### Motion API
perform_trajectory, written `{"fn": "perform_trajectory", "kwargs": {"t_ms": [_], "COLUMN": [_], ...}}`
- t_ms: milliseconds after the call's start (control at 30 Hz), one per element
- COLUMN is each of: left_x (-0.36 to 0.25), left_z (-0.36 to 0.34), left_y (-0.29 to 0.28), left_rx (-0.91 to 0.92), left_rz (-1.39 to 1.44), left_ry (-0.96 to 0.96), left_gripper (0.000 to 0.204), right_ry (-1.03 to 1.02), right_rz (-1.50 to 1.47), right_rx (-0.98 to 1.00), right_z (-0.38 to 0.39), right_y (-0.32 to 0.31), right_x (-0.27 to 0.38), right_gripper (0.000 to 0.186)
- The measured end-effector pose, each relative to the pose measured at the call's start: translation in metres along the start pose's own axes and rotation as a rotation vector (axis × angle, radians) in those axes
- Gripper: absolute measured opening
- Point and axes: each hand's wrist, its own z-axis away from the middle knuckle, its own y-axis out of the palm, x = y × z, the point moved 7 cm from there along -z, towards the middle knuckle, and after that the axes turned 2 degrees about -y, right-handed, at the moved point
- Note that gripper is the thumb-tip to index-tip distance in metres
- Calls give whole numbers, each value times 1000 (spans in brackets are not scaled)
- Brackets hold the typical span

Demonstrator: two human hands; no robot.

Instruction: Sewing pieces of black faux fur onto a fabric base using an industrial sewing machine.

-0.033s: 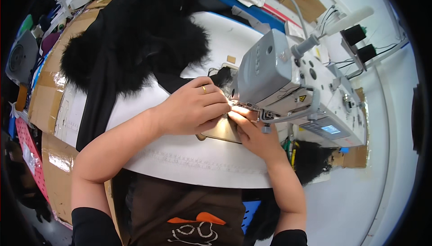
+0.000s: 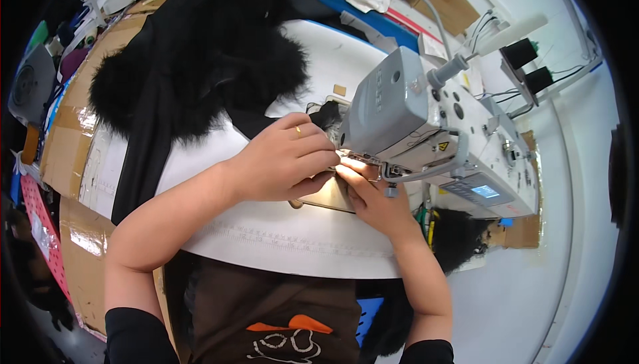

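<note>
My left hand point(image 2: 286, 161), with a gold ring, is closed beside the sewing machine's point(image 2: 389, 98) needle area, its fingertips pinched together. A strip of black fabric point(image 2: 256, 122) runs in behind its knuckles and shows again beyond them. From the other side my right hand point(image 2: 381, 204) reaches under the machine head. Its forefinger points to the left fingertips, its thumb is tucked in, and the other fingers are partly hidden. What lies between the fingertips is covered. A black garment with thick fur trim point(image 2: 206, 64) is spread over the far left of the white table point(image 2: 266, 241).
The machine's lamp lights a metal plate point(image 2: 329, 194) under my hands. A small lit screen point(image 2: 485, 191) is on its body. Black fur point(image 2: 459, 237) hangs at the right, beside tools. Taped cardboard point(image 2: 73, 151) borders the table's left, and a pink perforated panel point(image 2: 43, 231) stands farther left.
The view has shifted very slightly. Both hands stay at the needle area in nearly the same pose, and the garment lies as before.
</note>
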Motion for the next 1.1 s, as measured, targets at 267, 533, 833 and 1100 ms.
{"fn": "perform_trajectory", "kwargs": {"t_ms": [267, 533, 833, 1100], "left_x": [-40, -46, -47, -22], "left_z": [-51, -65, -39, 23], "left_y": [-60, -67, -92, -51], "left_rx": [-551, -579, -75, 81], "left_rz": [-71, -54, 830, -45], "left_ry": [67, 16, -239, -164], "left_gripper": [33, 28, 19, 15], "right_ry": [156, 210, 453, 843], "right_rz": [115, -121, -641, -1512], "right_rx": [139, 96, -31, -555], "right_z": [8, 12, 17, -21], "right_y": [-20, -39, -46, 3], "right_x": [31, 75, 75, 70], "right_gripper": [34, 35, 35, 46]}}
